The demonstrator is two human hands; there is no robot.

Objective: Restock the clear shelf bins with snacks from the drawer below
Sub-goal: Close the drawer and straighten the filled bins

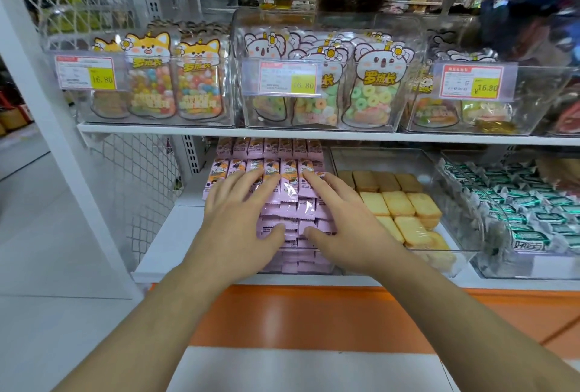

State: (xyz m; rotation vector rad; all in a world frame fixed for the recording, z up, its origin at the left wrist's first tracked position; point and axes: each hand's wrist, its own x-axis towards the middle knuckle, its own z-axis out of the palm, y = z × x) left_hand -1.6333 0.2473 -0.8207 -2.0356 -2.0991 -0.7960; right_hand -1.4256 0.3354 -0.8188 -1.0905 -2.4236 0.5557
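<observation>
Pink snack packets [288, 203] fill the left clear bin on the lower shelf, stacked in rows. My left hand [240, 209] lies flat on the left side of the pile with fingers spread and straight. My right hand [340, 212] lies flat on the right side of the same pile, fingers straight, thumb toward the middle. Neither hand holds a packet. The drawer front [314, 316] below is orange and closed.
A clear bin of yellow cakes [405, 203] sits right of the pink pile, then a bin of green-and-white packets [527, 203]. The upper shelf [314, 135] carries clear bins of candy pouches [370, 90] with price tags. A white mesh side panel [141, 190] stands at left.
</observation>
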